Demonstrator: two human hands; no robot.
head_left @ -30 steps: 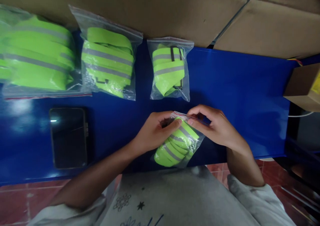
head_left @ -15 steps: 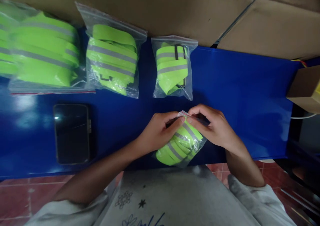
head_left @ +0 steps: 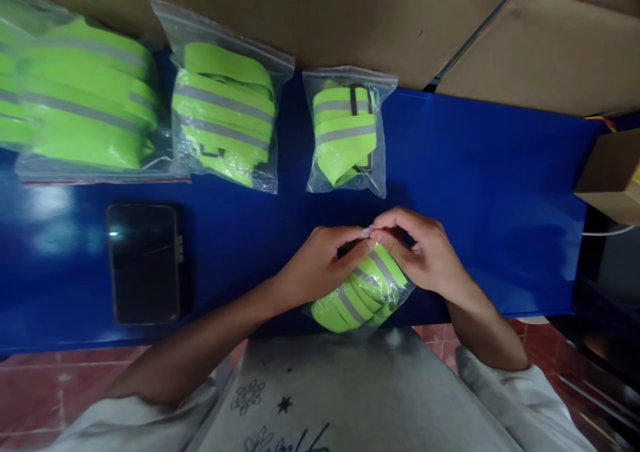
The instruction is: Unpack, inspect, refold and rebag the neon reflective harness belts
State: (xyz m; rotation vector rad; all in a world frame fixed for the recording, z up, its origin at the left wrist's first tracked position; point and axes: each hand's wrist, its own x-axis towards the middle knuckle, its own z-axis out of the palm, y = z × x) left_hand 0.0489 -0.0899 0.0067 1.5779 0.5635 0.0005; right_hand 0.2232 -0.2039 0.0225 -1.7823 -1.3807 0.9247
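Note:
A clear zip bag [head_left: 400, 297] holds a folded neon-yellow strap [head_left: 345, 302] with grey reflective stripes, tilted above the blue table's front edge. My left hand [head_left: 327, 262] pinches the bag's top edge between thumb and forefinger. Right beside it, my right hand [head_left: 417, 245] pinches the same edge, the two thumb tips nearly touching. Between the fingers only a short bit of the zip strip shows. The other fingers of both hands are partly hidden behind the bag.
Along the back of the blue table [head_left: 475, 192] lie filled zip bags: a small one [head_left: 345, 135], a larger one [head_left: 225, 119] and more at left [head_left: 85, 105]. A black phone [head_left: 144, 265] lies front left. Cardboard boxes [head_left: 530, 52] stand behind; a small open carton [head_left: 613, 169] is at right.
My fingertips have drawn closer together on the bag's top edge, covering more of the zip strip. My right hand has shifted slightly left. The view has tilted a little.

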